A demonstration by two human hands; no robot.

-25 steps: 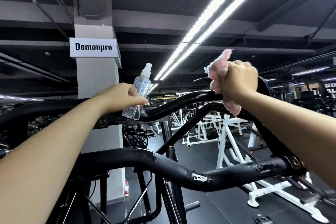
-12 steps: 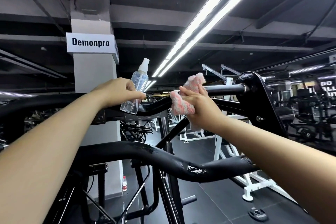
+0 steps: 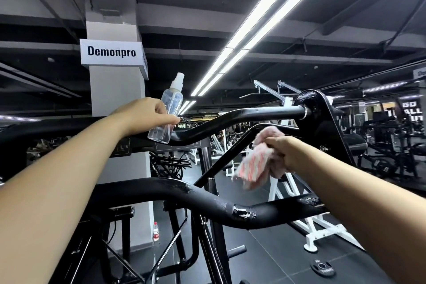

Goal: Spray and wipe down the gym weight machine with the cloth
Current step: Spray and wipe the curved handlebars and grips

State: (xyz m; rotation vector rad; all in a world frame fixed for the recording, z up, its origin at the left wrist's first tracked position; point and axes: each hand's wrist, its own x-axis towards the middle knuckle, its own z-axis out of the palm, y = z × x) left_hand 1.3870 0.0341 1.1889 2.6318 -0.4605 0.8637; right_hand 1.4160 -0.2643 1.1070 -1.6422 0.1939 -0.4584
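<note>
Aloft: cloth (image 3: 258, 163) in right hand (image 3: 280, 152)

Spray bottle (image 3: 169, 117) left, cloth (image 3: 258, 159) right, both between upper bar (image 3: 253, 114) and nearer bar (image 3: 207, 200).

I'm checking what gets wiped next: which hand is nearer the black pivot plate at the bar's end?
Right. The right hand, gripping the cloth, is just below-left of the pivot plate; the left hand is far left.

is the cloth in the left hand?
No, the right hand grips the pink cloth; the left hand holds the clear spray bottle.
</note>
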